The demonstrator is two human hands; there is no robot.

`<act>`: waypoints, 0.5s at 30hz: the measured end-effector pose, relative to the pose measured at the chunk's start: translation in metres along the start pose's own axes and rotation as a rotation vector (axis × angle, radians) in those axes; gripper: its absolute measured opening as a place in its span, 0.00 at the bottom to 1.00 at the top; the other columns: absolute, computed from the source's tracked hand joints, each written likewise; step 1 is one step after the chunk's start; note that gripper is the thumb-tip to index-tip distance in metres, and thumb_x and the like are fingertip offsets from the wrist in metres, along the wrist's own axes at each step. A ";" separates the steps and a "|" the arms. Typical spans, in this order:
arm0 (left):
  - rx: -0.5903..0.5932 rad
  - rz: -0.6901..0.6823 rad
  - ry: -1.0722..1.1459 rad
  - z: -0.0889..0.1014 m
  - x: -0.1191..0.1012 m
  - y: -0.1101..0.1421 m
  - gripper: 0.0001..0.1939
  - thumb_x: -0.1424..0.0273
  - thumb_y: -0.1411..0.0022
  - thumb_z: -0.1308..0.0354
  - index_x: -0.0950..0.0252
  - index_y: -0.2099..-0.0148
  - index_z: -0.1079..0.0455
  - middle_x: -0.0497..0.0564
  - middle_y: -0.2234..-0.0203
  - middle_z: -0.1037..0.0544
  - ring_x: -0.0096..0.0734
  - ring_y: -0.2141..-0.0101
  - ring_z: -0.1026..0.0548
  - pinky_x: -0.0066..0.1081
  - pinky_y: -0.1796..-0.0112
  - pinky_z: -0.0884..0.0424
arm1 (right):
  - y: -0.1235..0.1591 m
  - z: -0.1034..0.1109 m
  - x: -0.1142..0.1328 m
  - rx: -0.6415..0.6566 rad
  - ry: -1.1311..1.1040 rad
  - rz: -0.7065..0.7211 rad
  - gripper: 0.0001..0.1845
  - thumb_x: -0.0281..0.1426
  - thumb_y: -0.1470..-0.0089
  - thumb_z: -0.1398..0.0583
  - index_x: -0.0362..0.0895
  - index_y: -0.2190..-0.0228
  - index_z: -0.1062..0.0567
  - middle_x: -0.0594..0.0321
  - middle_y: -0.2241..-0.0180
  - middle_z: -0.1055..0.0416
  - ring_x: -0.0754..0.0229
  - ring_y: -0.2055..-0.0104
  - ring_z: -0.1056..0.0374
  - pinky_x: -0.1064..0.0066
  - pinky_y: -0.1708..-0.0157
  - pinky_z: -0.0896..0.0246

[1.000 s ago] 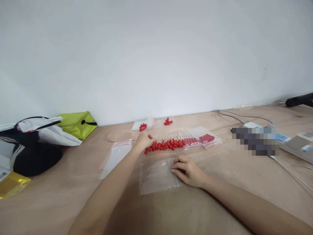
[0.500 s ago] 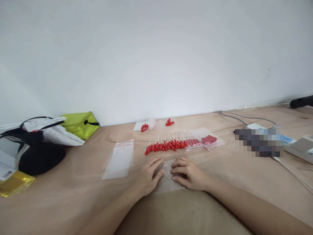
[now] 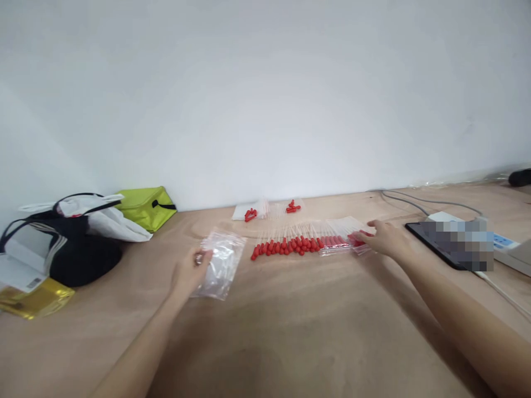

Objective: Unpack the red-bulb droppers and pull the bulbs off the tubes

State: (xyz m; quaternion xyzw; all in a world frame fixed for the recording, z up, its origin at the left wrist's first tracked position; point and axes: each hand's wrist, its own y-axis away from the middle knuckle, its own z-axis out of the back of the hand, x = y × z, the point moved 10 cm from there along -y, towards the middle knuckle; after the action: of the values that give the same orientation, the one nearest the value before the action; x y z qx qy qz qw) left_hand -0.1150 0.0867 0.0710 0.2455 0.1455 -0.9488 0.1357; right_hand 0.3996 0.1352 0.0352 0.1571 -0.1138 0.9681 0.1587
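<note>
In the head view, my left hand has its fingers closed on the left edge of a clear zip bag, held over the spot of the flat bag stack. My right hand reaches to the right end of a row of thin pale sticks with rounded red ends. Its fingers look apart, at the red ends inside a zip bag; whether they touch it is hard to tell. Another zip bag with red-ended sticks lies just left of that one.
Farther back, small groups of red pieces lie on clear bags near the wall. A black bag, a green pouch and a gold packet are at left. A phone and a power strip with cables are at right.
My hands have parted from the clear bag in the middle. The left has carried it left to the bag stack; the right has moved right and forward to the bagged sticks.
</note>
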 end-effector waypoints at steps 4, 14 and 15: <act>-0.055 0.171 -0.305 0.011 0.047 -0.009 0.14 0.62 0.45 0.53 0.66 0.60 0.38 0.56 0.68 0.26 0.43 0.65 0.27 0.32 0.70 0.36 | -0.013 -0.021 -0.031 0.188 -0.095 -0.090 0.44 0.55 0.66 0.42 0.32 0.56 0.32 0.45 0.63 0.30 0.47 0.61 0.33 0.65 0.67 0.41; -0.446 -0.111 -0.362 0.039 0.001 0.018 0.15 0.61 0.46 0.53 0.67 0.63 0.37 0.57 0.67 0.28 0.47 0.61 0.31 0.45 0.60 0.38 | -0.007 -0.035 -0.032 0.257 -0.548 -0.158 0.24 0.45 0.71 0.36 0.39 0.74 0.25 0.53 0.75 0.28 0.54 0.73 0.32 0.69 0.77 0.41; -0.442 -0.209 -0.304 0.035 -0.010 0.024 0.14 0.61 0.45 0.53 0.67 0.64 0.37 0.56 0.68 0.28 0.45 0.62 0.31 0.43 0.60 0.37 | -0.006 -0.040 -0.031 0.297 -0.620 -0.161 0.19 0.44 0.69 0.36 0.40 0.78 0.26 0.56 0.78 0.29 0.57 0.77 0.33 0.71 0.80 0.42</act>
State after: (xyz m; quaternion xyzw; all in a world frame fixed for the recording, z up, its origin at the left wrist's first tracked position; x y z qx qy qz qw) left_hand -0.1138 0.0545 0.1007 0.0486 0.3514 -0.9288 0.1075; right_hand 0.4189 0.1436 -0.0110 0.4736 -0.0016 0.8646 0.1680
